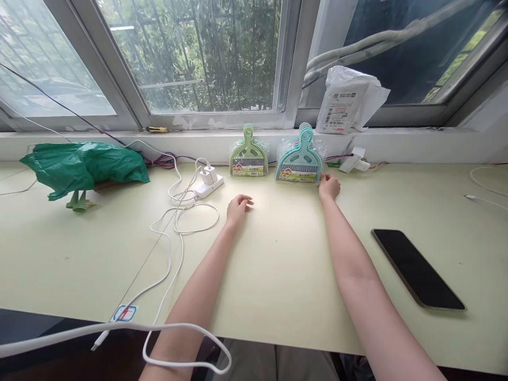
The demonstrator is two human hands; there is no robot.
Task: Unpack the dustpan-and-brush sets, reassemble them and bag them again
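Two wrapped mini dustpan-and-brush sets lean against the wall under the window: a light green one (248, 157) and a stack of teal ones (300, 159). My right hand (328, 186) is at the lower right corner of the teal stack, fingers curled and touching its plastic wrap. My left hand (237, 206) rests on the pale table (278, 264) in front of the green set, fingers loosely curled, holding nothing.
A black phone (416, 267) lies at the right. A white power strip with charger (208, 182) and looping white cables (178, 222) lie at the left centre. A green plastic bag (83, 166) is far left. A white packet (347, 100) sits on the sill.
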